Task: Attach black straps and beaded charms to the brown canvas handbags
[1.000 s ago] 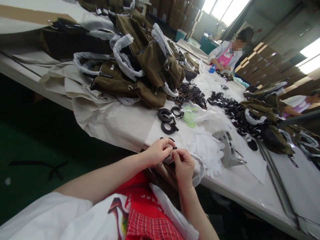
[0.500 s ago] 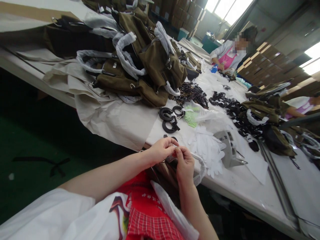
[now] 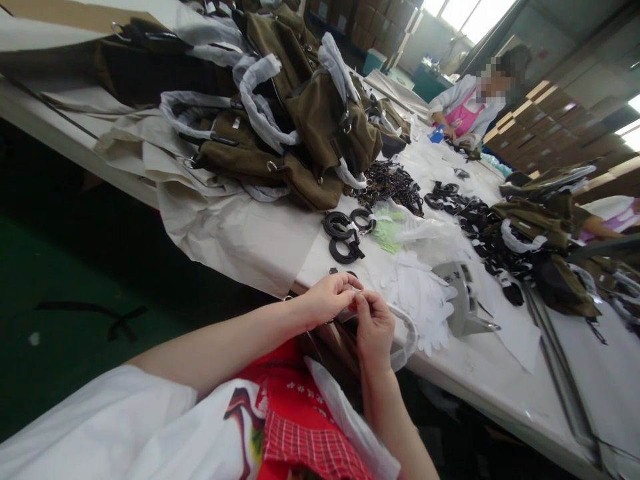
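Note:
My left hand [image 3: 331, 297] and my right hand [image 3: 375, 327] meet at the table's near edge, fingertips pinched together. Whatever lies between those fingertips is too small to make out. Below them a dark bag, mostly hidden by my hands and forearms, rests against the edge. Its handle [image 3: 411, 337], wrapped in white padding, curves out to the right of my right hand. Coiled black straps [image 3: 340, 227] lie just beyond my left hand. White paper tags [image 3: 423, 300] are spread to the right of my right hand.
Olive bags [image 3: 310, 133] with wrapped handles are heaped at the back left. Beyond the tags stands a grey metal holder [image 3: 463, 300]. Green tags [image 3: 389, 230], a pile of chains [image 3: 393, 187] and more black straps [image 3: 470, 223] cover the middle. A co-worker [image 3: 467, 110] works across the table.
The view has shifted slightly, so everything sits a little further right. My hands stay pinched together; a small red spot seen between the fingertips before is now hidden.

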The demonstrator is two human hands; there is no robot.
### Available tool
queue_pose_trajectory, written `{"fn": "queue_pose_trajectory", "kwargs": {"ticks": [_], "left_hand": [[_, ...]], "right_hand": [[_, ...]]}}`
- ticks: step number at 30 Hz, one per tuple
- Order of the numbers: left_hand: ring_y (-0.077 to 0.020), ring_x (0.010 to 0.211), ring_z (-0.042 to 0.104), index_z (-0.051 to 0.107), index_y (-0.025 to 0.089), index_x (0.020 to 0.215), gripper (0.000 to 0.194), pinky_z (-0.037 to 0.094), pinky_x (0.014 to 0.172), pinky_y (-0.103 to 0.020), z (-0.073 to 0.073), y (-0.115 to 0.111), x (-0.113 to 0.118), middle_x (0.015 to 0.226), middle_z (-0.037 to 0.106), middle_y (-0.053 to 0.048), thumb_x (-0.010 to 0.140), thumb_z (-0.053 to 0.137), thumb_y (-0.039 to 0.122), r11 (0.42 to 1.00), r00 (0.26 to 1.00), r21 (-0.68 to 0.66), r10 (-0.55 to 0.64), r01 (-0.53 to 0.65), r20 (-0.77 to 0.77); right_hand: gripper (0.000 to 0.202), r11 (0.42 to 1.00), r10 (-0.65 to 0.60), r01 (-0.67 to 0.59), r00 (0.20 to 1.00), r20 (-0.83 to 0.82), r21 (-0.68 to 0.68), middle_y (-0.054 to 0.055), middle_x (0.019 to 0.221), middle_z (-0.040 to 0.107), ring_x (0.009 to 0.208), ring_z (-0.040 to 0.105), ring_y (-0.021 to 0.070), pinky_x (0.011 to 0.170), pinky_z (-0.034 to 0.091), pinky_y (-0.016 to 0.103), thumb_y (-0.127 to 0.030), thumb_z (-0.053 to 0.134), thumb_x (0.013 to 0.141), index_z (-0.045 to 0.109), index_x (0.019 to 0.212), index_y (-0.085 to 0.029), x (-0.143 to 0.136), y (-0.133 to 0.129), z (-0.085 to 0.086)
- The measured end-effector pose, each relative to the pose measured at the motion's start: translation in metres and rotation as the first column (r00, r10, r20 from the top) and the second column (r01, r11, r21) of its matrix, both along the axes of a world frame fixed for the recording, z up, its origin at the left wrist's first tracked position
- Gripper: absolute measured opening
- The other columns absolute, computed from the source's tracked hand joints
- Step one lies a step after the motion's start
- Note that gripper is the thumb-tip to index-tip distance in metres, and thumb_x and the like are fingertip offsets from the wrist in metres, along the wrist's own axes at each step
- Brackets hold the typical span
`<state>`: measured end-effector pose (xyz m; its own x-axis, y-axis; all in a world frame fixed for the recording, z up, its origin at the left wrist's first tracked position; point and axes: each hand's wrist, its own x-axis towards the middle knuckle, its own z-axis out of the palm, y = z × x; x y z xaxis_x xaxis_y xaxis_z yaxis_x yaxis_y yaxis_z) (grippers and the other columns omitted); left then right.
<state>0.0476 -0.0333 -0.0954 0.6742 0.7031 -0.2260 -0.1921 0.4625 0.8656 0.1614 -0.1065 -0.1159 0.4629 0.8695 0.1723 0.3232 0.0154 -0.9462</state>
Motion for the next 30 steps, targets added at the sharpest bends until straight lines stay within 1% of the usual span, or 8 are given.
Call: {"fn": "queue_pose_trajectory", "kwargs": {"ticks": [5,9,12,17,21,24,27,30], "left_hand": [[-0.0067,0.055,0.053,0.053,0.013,0.093,0.015,0.039,0.054,-0.018,0.004,-0.001,0.000,0.065,0.058,0.003,0.082,0.060,0.021,0.998,0.999,-0.059,-0.005,0.007,0.035],[-0.0072,0.058,0.054,0.053,0.014,0.092,0.018,0.042,0.058,-0.019,0.000,-0.002,0.003,0.067,0.057,0.003,0.081,0.062,0.025,0.998,0.998,-0.052,0.024,-0.021,0.063],[-0.0069,0.052,0.049,0.052,0.015,0.093,0.018,0.041,0.054,-0.020,-0.005,-0.005,0.006,0.062,0.051,0.006,0.083,0.060,0.026,0.997,0.996,0.003,0.075,-0.075,0.056],[-0.0083,0.048,0.044,0.051,0.015,0.097,0.013,0.039,0.050,-0.021,-0.007,-0.008,0.007,0.055,0.045,0.008,0.086,0.052,0.020,0.984,0.996,0.151,0.091,-0.091,0.008],[-0.0085,0.049,0.044,0.052,0.015,0.098,0.014,0.039,0.050,-0.021,-0.004,-0.008,0.005,0.056,0.043,0.008,0.084,0.050,0.017,0.977,0.991,0.188,0.116,-0.103,-0.059],[-0.0074,0.047,0.042,0.054,0.014,0.097,0.015,0.036,0.048,-0.019,0.000,-0.006,0.004,0.054,0.042,0.009,0.083,0.050,0.015,0.974,0.987,0.202,0.121,-0.099,-0.103],[-0.0059,0.043,0.039,0.055,0.014,0.096,0.016,0.030,0.045,-0.017,0.004,-0.004,0.002,0.050,0.039,0.011,0.080,0.052,0.012,0.968,0.984,0.235,0.120,-0.086,-0.135],[-0.0055,0.042,0.040,0.054,0.015,0.096,0.016,0.030,0.045,-0.017,0.006,-0.002,0.003,0.050,0.043,0.011,0.080,0.052,0.012,0.987,0.992,0.154,0.072,-0.055,-0.105]], "right_hand": [[0.019,1.000,0.008,-0.009,1.000,-0.016,-0.004,0.001,0.075,0.065,0.070,0.059,0.0154,0.068,0.048,0.029,-0.036,0.062,0.086,0.065,0.081,-0.018,0.001,0.001,-0.002],[0.025,0.997,-0.070,0.064,0.966,-0.250,-0.033,0.001,0.069,0.065,0.063,0.058,0.0142,0.062,0.048,0.027,-0.041,0.065,0.084,0.065,0.080,-0.017,-0.006,0.003,-0.006],[0.029,0.990,-0.139,0.119,0.902,-0.409,-0.076,0.001,0.069,0.064,0.061,0.057,0.0135,0.058,0.047,0.025,-0.045,0.065,0.082,0.064,0.081,-0.016,-0.014,0.004,-0.008],[0.030,0.988,-0.152,0.120,0.880,-0.450,-0.099,0.002,0.071,0.066,0.062,0.059,0.0138,0.057,0.046,0.025,-0.046,0.064,0.083,0.063,0.080,-0.017,-0.019,0.003,-0.009],[0.028,0.987,-0.160,0.140,0.933,-0.323,-0.082,0.001,0.069,0.064,0.060,0.056,0.0136,0.057,0.045,0.026,-0.045,0.063,0.085,0.065,0.081,-0.017,-0.016,0.001,-0.007],[0.024,0.989,-0.143,0.143,0.989,-0.021,-0.025,0.000,0.068,0.063,0.062,0.055,0.0142,0.061,0.044,0.027,-0.040,0.061,0.087,0.065,0.079,-0.018,-0.011,-0.001,0.001],[0.023,0.995,-0.098,0.096,0.967,0.237,0.020,0.000,0.069,0.061,0.064,0.055,0.0152,0.065,0.043,0.028,-0.036,0.058,0.089,0.064,0.075,-0.019,-0.005,-0.001,0.009],[0.023,0.999,-0.047,0.045,0.968,0.245,0.012,0.000,0.070,0.062,0.065,0.055,0.0152,0.065,0.043,0.029,-0.034,0.056,0.091,0.064,0.076,-0.019,-0.002,-0.001,0.013]]}}
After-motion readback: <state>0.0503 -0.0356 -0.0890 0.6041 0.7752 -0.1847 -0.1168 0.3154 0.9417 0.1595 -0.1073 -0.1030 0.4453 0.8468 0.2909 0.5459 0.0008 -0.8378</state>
